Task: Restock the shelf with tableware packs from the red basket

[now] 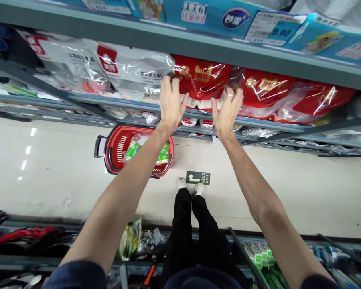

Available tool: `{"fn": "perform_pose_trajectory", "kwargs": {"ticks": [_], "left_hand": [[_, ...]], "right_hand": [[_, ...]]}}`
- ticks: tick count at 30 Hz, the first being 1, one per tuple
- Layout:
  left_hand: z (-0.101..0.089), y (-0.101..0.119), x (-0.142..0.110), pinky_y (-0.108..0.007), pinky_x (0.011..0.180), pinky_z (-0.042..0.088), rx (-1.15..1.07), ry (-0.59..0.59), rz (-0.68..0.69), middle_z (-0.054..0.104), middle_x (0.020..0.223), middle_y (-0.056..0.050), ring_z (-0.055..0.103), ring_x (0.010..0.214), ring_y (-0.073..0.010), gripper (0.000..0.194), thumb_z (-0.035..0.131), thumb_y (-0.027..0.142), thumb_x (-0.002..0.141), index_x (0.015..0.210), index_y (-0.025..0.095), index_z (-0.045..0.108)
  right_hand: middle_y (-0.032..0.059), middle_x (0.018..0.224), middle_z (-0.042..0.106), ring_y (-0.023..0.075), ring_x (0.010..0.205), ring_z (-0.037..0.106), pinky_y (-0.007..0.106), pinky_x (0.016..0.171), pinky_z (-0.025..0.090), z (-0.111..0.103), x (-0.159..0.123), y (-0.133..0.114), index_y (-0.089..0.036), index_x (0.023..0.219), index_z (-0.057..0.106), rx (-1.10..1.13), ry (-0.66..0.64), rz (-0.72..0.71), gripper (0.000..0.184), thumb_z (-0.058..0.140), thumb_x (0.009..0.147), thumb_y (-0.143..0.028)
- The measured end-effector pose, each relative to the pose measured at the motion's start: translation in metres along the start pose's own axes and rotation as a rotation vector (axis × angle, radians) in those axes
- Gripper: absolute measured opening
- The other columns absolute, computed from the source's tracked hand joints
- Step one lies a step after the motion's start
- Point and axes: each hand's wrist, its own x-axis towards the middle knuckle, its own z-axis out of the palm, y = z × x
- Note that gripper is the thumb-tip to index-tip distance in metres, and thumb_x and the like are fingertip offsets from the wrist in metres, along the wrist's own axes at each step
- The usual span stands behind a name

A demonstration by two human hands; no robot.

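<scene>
Both my arms reach up to a shelf of bagged goods. My left hand (170,102) lies with fingers stretched out against the left side of a red plastic pack (202,78) holding white cups. My right hand (227,110), a ring on one finger, presses on the right side of the same pack with fingers slightly curled. The pack sits on the grey shelf (258,122). Neither hand has it lifted.
More red packs (291,98) lie to the right, clear-and-white packs (129,70) to the left. A red shopping basket (117,148) with green-wrapped goods stands on the pale floor below. A floor exit sign (198,177) is by my shoes. Lower shelves hold small items.
</scene>
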Motion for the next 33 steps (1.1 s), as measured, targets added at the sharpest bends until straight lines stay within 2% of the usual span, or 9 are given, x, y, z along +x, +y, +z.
{"fn": "perform_pose_trajectory", "kwargs": {"ticks": [4, 6, 8, 11, 14, 18, 24, 29, 33], "left_hand": [[-0.022, 0.017, 0.005, -0.061, 0.133, 0.026, 0.053, -0.043, 0.087, 0.045, 0.155, -0.018, 0.037, 0.152, -0.0413, 0.053, 0.085, 0.036, 0.089, 0.133, 0.024, 0.059], [-0.027, 0.023, -0.005, -0.059, 0.130, 0.033, 0.001, -0.016, 0.077, 0.049, 0.148, -0.019, 0.045, 0.147, -0.0395, 0.040, 0.076, 0.035, 0.094, 0.130, 0.023, 0.062], [-0.026, 0.022, -0.021, -0.060, 0.125, 0.040, -0.060, -0.006, 0.046, 0.055, 0.138, -0.018, 0.053, 0.139, -0.0373, 0.026, 0.067, 0.036, 0.099, 0.122, 0.024, 0.066], [-0.013, 0.008, -0.039, -0.060, 0.120, 0.043, -0.137, -0.121, -0.006, 0.062, 0.125, -0.014, 0.060, 0.131, -0.0361, 0.014, 0.071, 0.035, 0.095, 0.106, 0.026, 0.072], [0.005, -0.011, -0.038, -0.058, 0.120, 0.044, -0.144, -0.251, 0.018, 0.067, 0.115, -0.013, 0.062, 0.126, -0.0351, 0.009, 0.079, 0.027, 0.087, 0.094, 0.026, 0.073], [0.020, -0.023, -0.021, -0.060, 0.121, 0.042, -0.033, -0.348, 0.110, 0.069, 0.108, -0.011, 0.057, 0.128, -0.0347, 0.007, 0.075, 0.023, 0.091, 0.090, 0.023, 0.069], [0.016, -0.007, -0.009, -0.056, 0.117, 0.045, -0.002, -0.420, 0.105, 0.071, 0.104, -0.010, 0.061, 0.123, -0.0355, 0.018, 0.070, 0.011, 0.088, 0.078, 0.024, 0.062], [0.012, 0.000, -0.008, -0.059, 0.121, 0.040, 0.147, -0.502, 0.170, 0.071, 0.108, -0.010, 0.058, 0.127, -0.0337, 0.015, 0.061, 0.011, 0.097, 0.086, 0.022, 0.060], [0.014, -0.008, -0.012, -0.057, 0.122, 0.040, 0.026, -0.447, 0.167, 0.068, 0.099, -0.009, 0.060, 0.126, -0.0344, 0.014, 0.065, 0.015, 0.098, 0.086, 0.021, 0.061]], "right_hand": [[0.0156, 0.176, 0.026, 0.0311, 0.164, 0.016, 0.061, 0.133, 0.020, -0.016, 0.014, 0.002, -0.020, 0.162, 0.037, -0.023, -0.072, -0.124, 0.059, 0.051, 0.111, -0.043], [0.0148, 0.171, 0.034, 0.0296, 0.161, 0.025, 0.060, 0.132, 0.025, -0.018, 0.008, 0.003, -0.021, 0.159, 0.043, 0.013, -0.098, -0.117, 0.051, 0.046, 0.112, -0.040], [0.0153, 0.156, 0.052, 0.0297, 0.149, 0.045, 0.058, 0.127, 0.037, -0.017, -0.007, 0.005, -0.022, 0.150, 0.053, 0.077, -0.133, -0.097, 0.043, 0.044, 0.112, -0.040], [0.0145, 0.129, 0.067, 0.0292, 0.125, 0.063, 0.053, 0.115, 0.051, -0.008, -0.030, 0.012, -0.018, 0.133, 0.065, 0.126, -0.267, -0.106, 0.036, 0.054, 0.108, -0.041], [0.0127, 0.126, 0.069, 0.0273, 0.120, 0.066, 0.047, 0.111, 0.055, 0.006, -0.036, 0.019, -0.018, 0.126, 0.069, 0.099, -0.343, -0.135, 0.030, 0.057, 0.105, -0.036], [0.0101, 0.126, 0.069, 0.0254, 0.120, 0.065, 0.042, 0.110, 0.054, 0.016, -0.023, 0.021, -0.023, 0.119, 0.073, 0.094, -0.383, -0.143, 0.030, 0.047, 0.108, -0.033], [0.0092, 0.123, 0.070, 0.0246, 0.113, 0.067, 0.039, 0.106, 0.055, 0.014, -0.014, 0.016, -0.023, 0.117, 0.074, 0.084, -0.415, -0.113, 0.034, 0.043, 0.109, -0.034], [0.0092, 0.125, 0.069, 0.0245, 0.117, 0.066, 0.041, 0.107, 0.056, 0.019, -0.014, 0.023, -0.024, 0.118, 0.073, 0.131, -0.434, -0.130, 0.030, 0.046, 0.109, -0.031], [0.0083, 0.124, 0.070, 0.0235, 0.112, 0.068, 0.040, 0.105, 0.058, 0.019, -0.012, 0.025, -0.024, 0.120, 0.073, 0.133, -0.437, -0.128, 0.028, 0.048, 0.110, -0.029]]}}
